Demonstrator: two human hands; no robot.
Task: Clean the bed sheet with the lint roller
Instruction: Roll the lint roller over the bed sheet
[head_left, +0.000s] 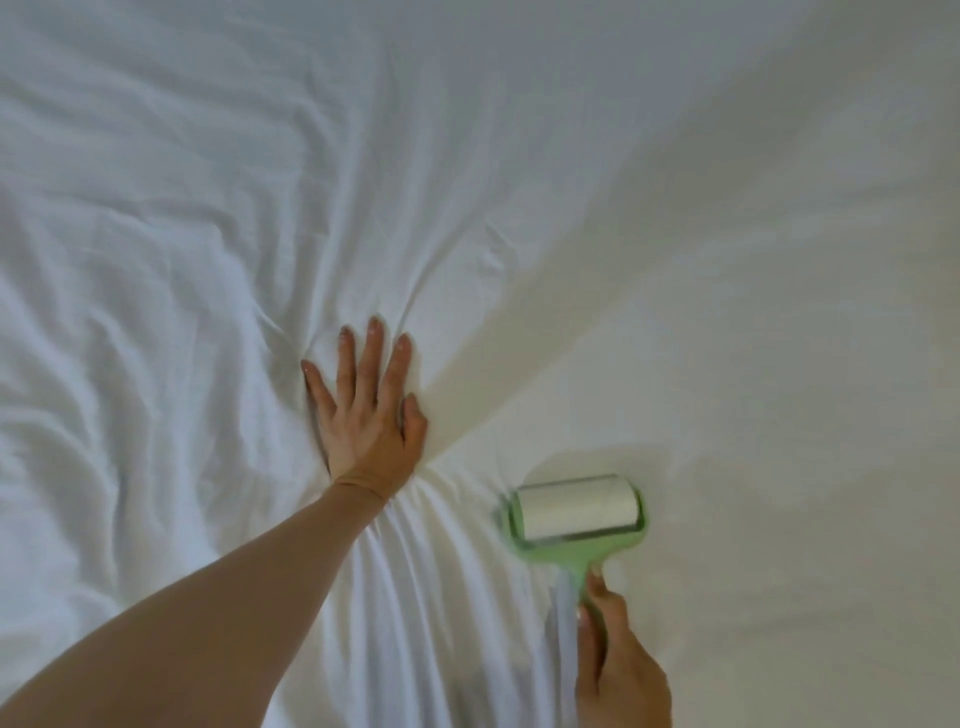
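Observation:
A white bed sheet (727, 260) fills the whole view. It is heavily wrinkled on the left and smooth on the right. My left hand (366, 410) lies flat on the sheet near the middle, fingers spread, and folds fan out from under it. My right hand (618, 670) at the bottom grips the green handle of the lint roller (576, 512). The roller's white sticky drum rests on the sheet, to the right of and below my left hand.
Deep creases run across the left half of the sheet (130, 364) and bunch below my left wrist (447, 597). The right half (805, 467) lies flat. No bed edge or other object shows.

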